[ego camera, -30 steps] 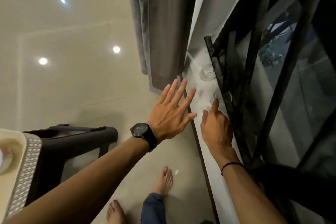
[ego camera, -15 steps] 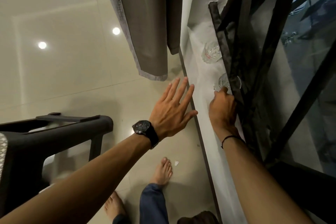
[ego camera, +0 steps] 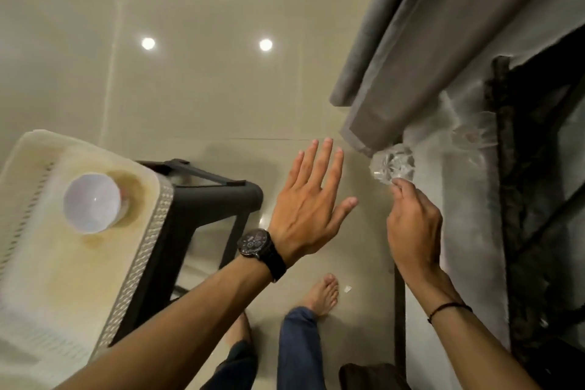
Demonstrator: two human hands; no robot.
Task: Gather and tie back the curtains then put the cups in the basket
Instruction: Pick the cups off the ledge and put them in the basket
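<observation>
My right hand [ego camera: 414, 228] grips a clear glass cup [ego camera: 392, 166] by its lower side, lifted off the white window ledge [ego camera: 468, 215] and held just below the curtain hem. A second clear glass cup [ego camera: 471, 136], blurred, stands farther along the ledge beside the dark window grille. My left hand [ego camera: 310, 203], with a black watch on the wrist, hovers flat with fingers spread over the floor, holding nothing. The grey curtain [ego camera: 421, 41] hangs at upper right. A cream plastic basket [ego camera: 139, 231] at the left holds a white cup [ego camera: 91, 203].
The basket rests on a black stool [ego camera: 202, 209] to my left. Glossy beige floor tiles [ego camera: 205, 89] stretch ahead. My bare feet stand near the ledge, and a small white scrap [ego camera: 347, 288] lies by my right foot. A black metal grille [ego camera: 538, 199] lines the window.
My right hand closed on the near glass cup and lifted it off the ledge toward the left. The view swung left, bringing the basket and white cup into sight.
</observation>
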